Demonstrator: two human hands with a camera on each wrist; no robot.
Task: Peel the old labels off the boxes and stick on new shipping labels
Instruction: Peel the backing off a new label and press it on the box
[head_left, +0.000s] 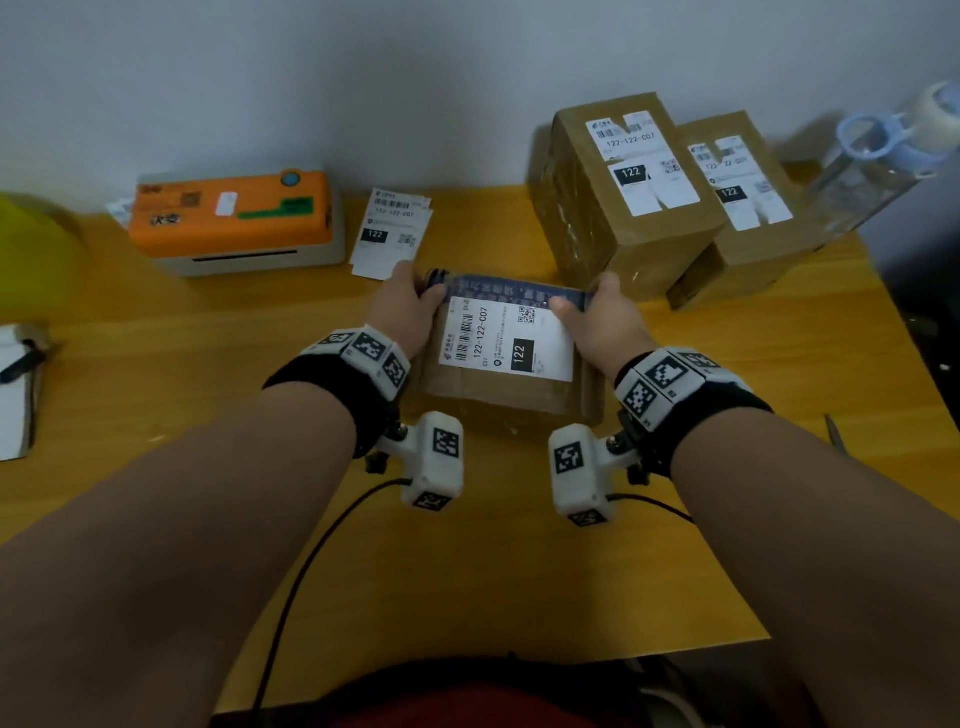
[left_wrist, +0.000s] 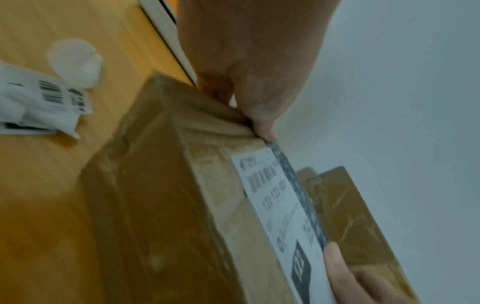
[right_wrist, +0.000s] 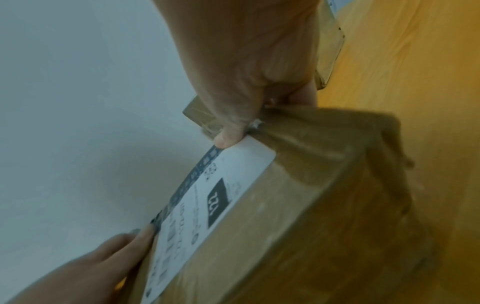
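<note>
A brown cardboard box (head_left: 511, 387) lies on the table in front of me, with a white shipping label (head_left: 506, 340) flat on its top face. Along the label's far edge runs a curled dark blue printed strip (head_left: 519, 291). My left hand (head_left: 426, 292) pinches the strip's left end at the box's far left corner. My right hand (head_left: 574, 302) pinches the right end. The left wrist view shows my left hand (left_wrist: 262, 128) pinching the strip (left_wrist: 293, 181) above the label (left_wrist: 275, 207). In the right wrist view my right hand (right_wrist: 231, 138) grips the label (right_wrist: 207, 197) at its corner.
Two labelled boxes (head_left: 623, 192) (head_left: 743, 208) stand at the back right beside a clear tape holder (head_left: 883, 150). An orange-topped label printer (head_left: 234, 218) sits at the back left, with loose labels (head_left: 389, 234) next to it. A white object (head_left: 15, 384) lies at the left edge.
</note>
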